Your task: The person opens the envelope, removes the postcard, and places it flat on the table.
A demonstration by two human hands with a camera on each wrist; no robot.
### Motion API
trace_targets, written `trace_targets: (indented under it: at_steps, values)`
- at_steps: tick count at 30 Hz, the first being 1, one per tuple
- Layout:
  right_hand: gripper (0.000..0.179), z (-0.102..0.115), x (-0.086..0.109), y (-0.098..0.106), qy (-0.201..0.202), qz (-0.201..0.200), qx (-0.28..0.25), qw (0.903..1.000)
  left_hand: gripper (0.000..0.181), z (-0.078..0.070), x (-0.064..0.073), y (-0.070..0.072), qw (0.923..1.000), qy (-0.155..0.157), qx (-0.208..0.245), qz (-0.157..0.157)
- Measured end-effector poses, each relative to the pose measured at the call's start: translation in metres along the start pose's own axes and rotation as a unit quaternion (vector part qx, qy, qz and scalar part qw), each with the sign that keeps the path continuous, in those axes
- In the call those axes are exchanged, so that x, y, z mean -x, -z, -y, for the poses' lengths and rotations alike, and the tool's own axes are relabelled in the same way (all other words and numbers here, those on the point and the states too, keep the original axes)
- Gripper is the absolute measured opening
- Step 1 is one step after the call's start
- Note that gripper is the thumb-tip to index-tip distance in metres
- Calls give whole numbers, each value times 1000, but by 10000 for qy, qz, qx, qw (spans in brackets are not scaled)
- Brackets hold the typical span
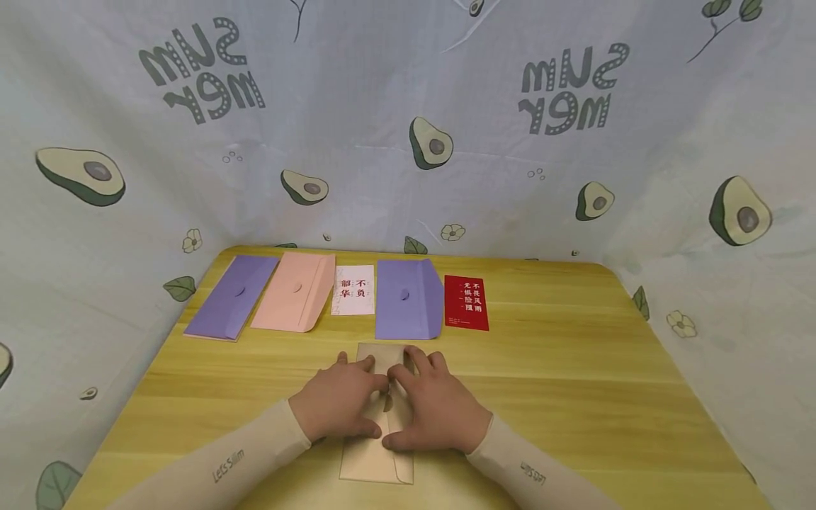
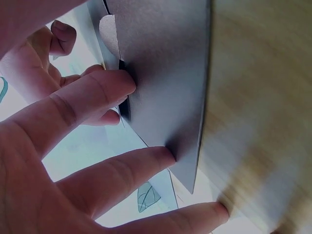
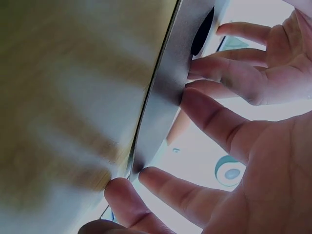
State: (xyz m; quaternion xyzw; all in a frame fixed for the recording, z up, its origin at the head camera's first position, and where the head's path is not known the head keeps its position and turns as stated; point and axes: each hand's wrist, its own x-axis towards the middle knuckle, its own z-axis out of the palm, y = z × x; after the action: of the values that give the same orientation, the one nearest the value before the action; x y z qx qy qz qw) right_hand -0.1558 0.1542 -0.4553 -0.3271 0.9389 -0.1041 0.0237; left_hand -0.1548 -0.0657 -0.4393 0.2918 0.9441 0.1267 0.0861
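A tan paper envelope point(image 1: 372, 464) lies lengthwise on the table in front of me, its long flap edge running down the middle. Both hands rest on it. My left hand point(image 1: 334, 400) spreads over the left side, fingertips touching the paper beside a half-round tab point(image 2: 109, 36). From the other side my right hand point(image 1: 440, 407) presses down, index fingertip close to the left one and thumb lower on the flap. In the right wrist view, two fingertips touch the envelope point(image 3: 163, 97) while another finger reaches the wood past its edge. Part of the paper is hidden under the hands.
Along the back of the wooden table point(image 1: 574, 397) lie a purple envelope point(image 1: 232, 294), a pink envelope point(image 1: 293, 290), a white card point(image 1: 353, 301), another purple envelope point(image 1: 404, 312) and a red card point(image 1: 465, 315). An avocado-print cloth point(image 1: 382, 85) hangs behind.
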Motion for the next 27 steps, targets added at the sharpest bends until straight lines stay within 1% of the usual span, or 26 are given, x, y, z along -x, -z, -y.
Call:
trace_targets:
  at_steps: [7,10,16,17,23,27]
  values:
    - [84,0,-1,-1,-8,134,-51,9999,46,-1,1,0,9999,118,73,34]
    - [82,0,-1,-1,-30,151,-32,9999,45,-1,2,0,9999,122,78,33]
    - [84,-3,1,2,-25,81,-51,10000,53,-2,1,0,9999,135,38,28]
    - [84,-4,1,4,-39,79,-77,9999,54,-2,2,0,9999,145,42,27]
    - [85,-9,4,16,-178,182,-266,9993,43,-2,2,-1,9998,177,42,-17]
    - [85,-13,8,25,-198,262,-83,9994,42,-1,1,-1,9998,177,69,-14]
